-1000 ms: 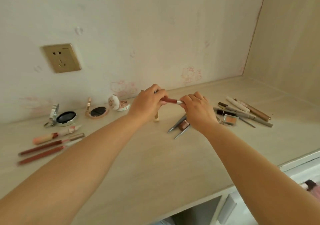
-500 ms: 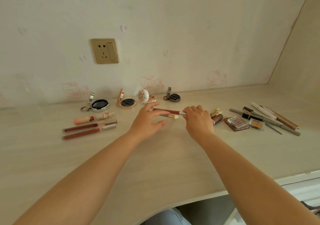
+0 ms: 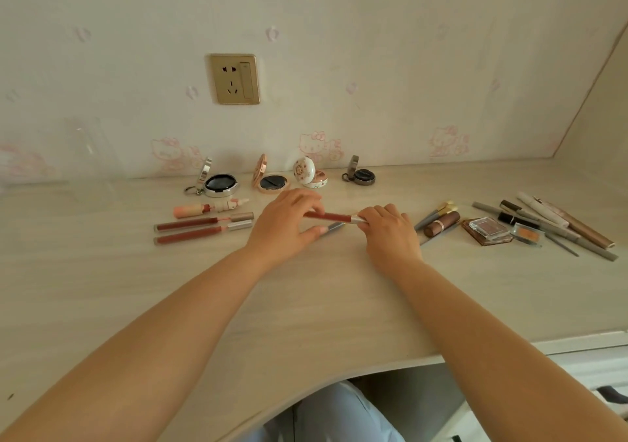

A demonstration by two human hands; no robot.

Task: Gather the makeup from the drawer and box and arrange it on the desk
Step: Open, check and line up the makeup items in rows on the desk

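A red lip gloss tube (image 3: 328, 216) with a silver cap is held level just above the desk (image 3: 306, 305). My left hand (image 3: 285, 224) pinches its red end and my right hand (image 3: 389, 229) grips its silver cap. A grey pencil (image 3: 332, 228) lies on the desk under the tube, touched by my left thumb. Two matching red tubes (image 3: 200, 229) lie in a row to the left, below a peach tube (image 3: 204, 208). Several open compacts (image 3: 272, 180) stand along the wall.
A heap of pencils, a brown lipstick (image 3: 441, 224), eyeshadow pans (image 3: 489, 229) and long tubes (image 3: 560, 224) lies at the right. A gold wall socket (image 3: 234, 78) sits above. A clear container (image 3: 90, 156) stands at far left. The desk's curved front edge is near my lap.
Both hands lowered the red tube and carried it left toward the row of tubes. The view swung left, bringing the socket to centre and the compacts into full sight.
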